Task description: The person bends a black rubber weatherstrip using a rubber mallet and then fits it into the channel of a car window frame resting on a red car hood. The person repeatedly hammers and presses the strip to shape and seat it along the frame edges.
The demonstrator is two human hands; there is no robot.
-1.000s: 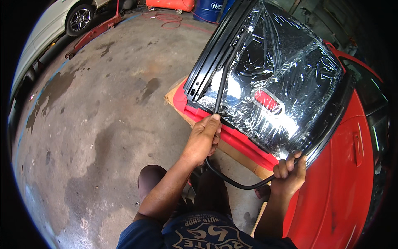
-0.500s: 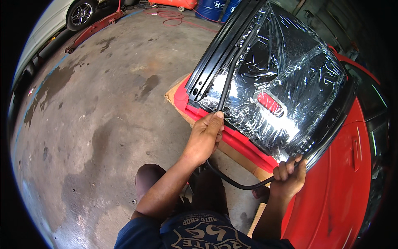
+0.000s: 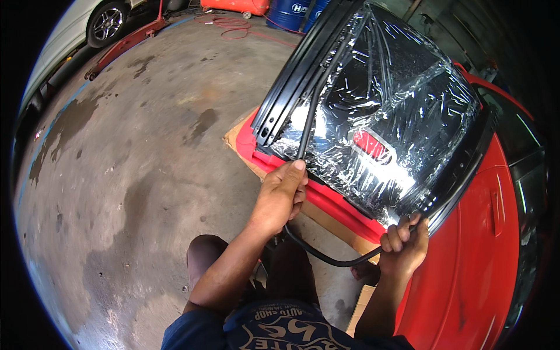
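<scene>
A long black rubber seal strip (image 3: 328, 257) runs down over the panel, passes through my left hand and sags in a loop to my right. My left hand (image 3: 276, 197) is closed round it at the panel's near left corner, thumb on top. At the near right corner my right hand (image 3: 403, 244) has its fingers curled on the strip, fingertips close to the panel edge. The black car panel (image 3: 274, 99) lies in front of me, covered with crinkled clear plastic film (image 3: 402, 125). A red oblong (image 3: 373, 146) shows on the film-covered face.
Under the panel, a red edge (image 3: 332, 201) rests above cardboard (image 3: 236, 135). A red car (image 3: 466, 251) stands close on the right. Far left are a white car (image 3: 64, 35) and a red floor jack (image 3: 125, 46). Blue drums (image 3: 287, 13) and a red hose (image 3: 233, 26) lie beyond.
The view has shifted slightly, so the panel and my left hand appear a little farther left. Both hands keep their grip on the seal strip.
</scene>
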